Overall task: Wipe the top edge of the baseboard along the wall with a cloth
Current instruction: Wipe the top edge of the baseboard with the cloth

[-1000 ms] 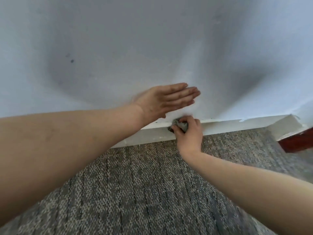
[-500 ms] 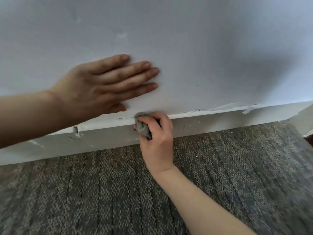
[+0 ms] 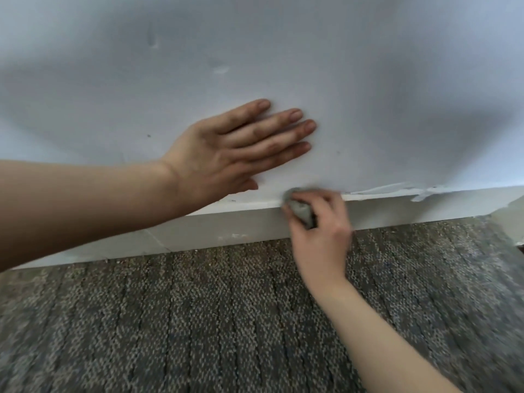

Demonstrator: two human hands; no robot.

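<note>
A white baseboard (image 3: 402, 211) runs along the foot of a pale wall (image 3: 368, 80). My right hand (image 3: 320, 236) grips a small bunched grey cloth (image 3: 300, 208) and holds it against the baseboard's top edge near the middle of the view. Fingers hide most of the cloth. My left hand (image 3: 232, 151) lies flat on the wall just above and left of the cloth, fingers straight and pointing right. Peeling paint or caulk strips (image 3: 419, 192) show along the top edge to the right of the cloth.
Grey patterned carpet (image 3: 198, 321) covers the floor below the baseboard. At the far right the baseboard meets a corner (image 3: 507, 214) that juts toward me. Small scuffs mark the wall (image 3: 221, 70).
The view has shifted, and both hands now sit further right in it. My right hand and the cloth have slid rightward along the top edge; my left hand stays flat on the wall.
</note>
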